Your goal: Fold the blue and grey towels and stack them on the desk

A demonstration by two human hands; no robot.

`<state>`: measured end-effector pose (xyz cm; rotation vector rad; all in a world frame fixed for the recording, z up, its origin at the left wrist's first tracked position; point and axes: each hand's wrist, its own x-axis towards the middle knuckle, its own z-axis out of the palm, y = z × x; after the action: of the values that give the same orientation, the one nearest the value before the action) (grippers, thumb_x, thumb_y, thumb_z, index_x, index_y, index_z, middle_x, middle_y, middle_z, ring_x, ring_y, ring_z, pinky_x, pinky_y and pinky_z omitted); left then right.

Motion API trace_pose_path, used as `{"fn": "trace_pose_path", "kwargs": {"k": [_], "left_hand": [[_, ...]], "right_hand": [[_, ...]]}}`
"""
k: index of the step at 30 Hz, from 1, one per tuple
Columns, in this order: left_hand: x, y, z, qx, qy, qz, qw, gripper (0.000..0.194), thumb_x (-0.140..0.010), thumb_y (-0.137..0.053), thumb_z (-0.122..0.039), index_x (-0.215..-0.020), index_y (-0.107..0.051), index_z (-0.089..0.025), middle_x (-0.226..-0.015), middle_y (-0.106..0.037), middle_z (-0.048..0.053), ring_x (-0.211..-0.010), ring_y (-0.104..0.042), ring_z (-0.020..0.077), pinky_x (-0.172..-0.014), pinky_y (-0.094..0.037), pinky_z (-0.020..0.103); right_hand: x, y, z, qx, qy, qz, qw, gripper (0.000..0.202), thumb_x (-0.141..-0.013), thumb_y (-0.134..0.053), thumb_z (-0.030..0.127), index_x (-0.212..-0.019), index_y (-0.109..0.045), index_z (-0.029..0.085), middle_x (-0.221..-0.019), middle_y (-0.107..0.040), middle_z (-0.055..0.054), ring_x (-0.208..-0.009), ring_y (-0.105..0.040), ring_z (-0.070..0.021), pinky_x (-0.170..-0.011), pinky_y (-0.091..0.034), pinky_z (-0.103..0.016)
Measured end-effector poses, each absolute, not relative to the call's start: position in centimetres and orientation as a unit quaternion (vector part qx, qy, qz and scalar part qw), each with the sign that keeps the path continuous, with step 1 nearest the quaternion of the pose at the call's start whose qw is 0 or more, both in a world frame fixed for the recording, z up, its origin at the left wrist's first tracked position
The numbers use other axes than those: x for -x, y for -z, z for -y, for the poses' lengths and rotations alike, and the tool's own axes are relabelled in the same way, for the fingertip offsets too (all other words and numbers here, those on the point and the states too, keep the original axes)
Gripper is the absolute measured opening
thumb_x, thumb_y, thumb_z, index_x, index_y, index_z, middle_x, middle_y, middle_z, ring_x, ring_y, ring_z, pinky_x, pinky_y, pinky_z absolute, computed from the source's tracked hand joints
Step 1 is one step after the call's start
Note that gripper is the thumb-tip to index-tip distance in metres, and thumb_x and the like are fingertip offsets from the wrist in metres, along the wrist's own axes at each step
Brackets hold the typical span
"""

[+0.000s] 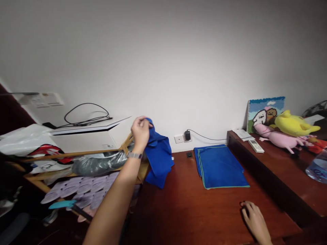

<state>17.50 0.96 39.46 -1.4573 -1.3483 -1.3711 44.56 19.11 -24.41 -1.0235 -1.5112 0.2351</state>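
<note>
My left hand [141, 130] is raised at the left end of the table, its fingers closed on the upper edge of a blue cloth [159, 154]. The cloth hangs in loose folds, and its lower end reaches down to the tabletop. A second blue cloth [221, 166] with green edging lies folded flat near the wall. Low on the right, my right hand [255, 217] rests on the reddish-brown table [178, 211] with its fingers loosely stretched out and nothing in them. It is nearest to the front corner of the folded cloth, apart from it.
A wooden rack [38, 183] on the left carries a white box [84, 139], bags and lilac slippers [84, 187]. A charger [187, 135] is plugged into the wall. The raised ledge on the right holds a remote [256, 146], plush toys [293, 124] and a picture [265, 110].
</note>
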Motion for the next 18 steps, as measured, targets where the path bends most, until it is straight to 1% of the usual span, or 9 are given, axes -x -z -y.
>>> {"fn": "trace_pose_path", "kwargs": {"k": [3,5,7,9,10,11,13,15,18], "left_hand": [[-22.8,-35.6,4.6,0.742,0.405,0.482,0.233,0.026,-0.093,-0.061,-0.040,-0.101,-0.071,-0.017,-0.089,-0.075,0.004,-0.083,-0.070,0.0178,-0.079,-0.058,0.029],[-25.8,-31.3,7.5,0.789,0.327,0.486,0.185,0.021,-0.093,-0.061,-0.038,-0.096,-0.073,-0.020,-0.094,-0.076,0.003,-0.090,-0.070,0.0186,-0.086,-0.057,0.030],[-27.7,-26.0,9.2,0.806,0.289,0.499,0.133,0.018,-0.095,-0.058,-0.031,-0.094,-0.073,-0.022,-0.097,-0.076,0.003,-0.092,-0.070,0.0171,-0.087,-0.056,0.027],[-28.4,-20.6,10.1,0.806,0.279,0.514,0.090,0.016,-0.097,-0.057,-0.030,-0.095,-0.072,-0.023,-0.098,-0.076,0.003,-0.090,-0.070,0.0163,-0.087,-0.055,0.026],[-28.4,-18.0,10.3,0.801,0.283,0.523,0.075,0.016,-0.097,-0.057,-0.030,-0.096,-0.072,-0.023,-0.097,-0.076,0.003,-0.089,-0.070,0.0166,-0.086,-0.055,0.026],[-28.3,-15.5,10.6,0.791,0.296,0.531,0.066,0.016,-0.097,-0.057,-0.030,-0.095,-0.071,-0.024,-0.095,-0.076,0.004,-0.087,-0.070,0.0170,-0.084,-0.056,0.027],[-27.5,-11.5,11.4,0.758,0.347,0.548,0.073,0.017,-0.098,-0.055,-0.032,-0.094,-0.070,-0.025,-0.091,-0.075,0.004,-0.083,-0.070,0.0180,-0.080,-0.056,0.028],[-26.7,-8.7,12.7,0.724,0.395,0.558,0.091,0.020,-0.099,-0.053,-0.035,-0.095,-0.070,-0.026,-0.089,-0.075,0.004,-0.081,-0.070,0.0190,-0.079,-0.057,0.029],[-25.9,-6.7,15.0,0.693,0.432,0.568,0.105,0.025,-0.100,-0.053,-0.044,-0.095,-0.071,-0.027,-0.089,-0.075,0.005,-0.080,-0.070,0.0200,-0.078,-0.059,0.031]], "right_hand": [[-44.0,20.9,-17.2,0.421,-0.107,0.647,0.627,0.049,-0.096,-0.044,0.059,-0.094,-0.074,0.020,-0.101,-0.074,-0.012,-0.094,-0.069,-0.0294,-0.088,-0.056,-0.048],[-42.9,16.3,-13.7,0.371,-0.135,0.646,0.654,0.049,-0.098,-0.046,0.059,-0.095,-0.075,0.020,-0.102,-0.074,-0.012,-0.096,-0.070,-0.0281,-0.091,-0.056,-0.046],[-41.2,10.6,-8.7,0.292,-0.196,0.654,0.670,0.039,-0.101,-0.050,0.052,-0.110,-0.073,0.021,-0.115,-0.072,-0.011,-0.108,-0.069,-0.0244,-0.099,-0.056,-0.041],[-39.7,5.2,-3.1,0.202,-0.246,0.675,0.665,0.040,-0.100,-0.059,0.047,-0.129,-0.065,0.021,-0.130,-0.067,-0.012,-0.114,-0.067,-0.0212,-0.099,-0.057,-0.033],[-39.2,3.1,-0.6,0.161,-0.261,0.682,0.663,0.044,-0.098,-0.063,0.046,-0.133,-0.062,0.021,-0.132,-0.065,-0.012,-0.114,-0.067,-0.0206,-0.098,-0.057,-0.031],[-38.8,1.4,1.5,0.144,-0.273,0.677,0.669,0.040,-0.097,-0.064,0.045,-0.128,-0.063,0.020,-0.127,-0.067,-0.012,-0.109,-0.068,-0.0193,-0.094,-0.058,-0.029],[-38.9,-0.3,4.6,0.124,-0.289,0.679,0.664,0.028,-0.099,-0.062,0.043,-0.114,-0.065,0.019,-0.112,-0.070,-0.009,-0.098,-0.069,-0.0170,-0.088,-0.058,-0.026],[-39.7,-0.2,6.0,0.126,-0.298,0.688,0.649,0.023,-0.101,-0.057,0.041,-0.105,-0.067,0.020,-0.102,-0.071,-0.007,-0.093,-0.069,-0.0164,-0.086,-0.057,-0.026],[-41.6,1.2,6.8,0.149,-0.310,0.700,0.626,0.028,-0.104,-0.051,0.040,-0.109,-0.071,0.022,-0.106,-0.074,-0.007,-0.100,-0.071,-0.0187,-0.094,-0.057,-0.029]]}}
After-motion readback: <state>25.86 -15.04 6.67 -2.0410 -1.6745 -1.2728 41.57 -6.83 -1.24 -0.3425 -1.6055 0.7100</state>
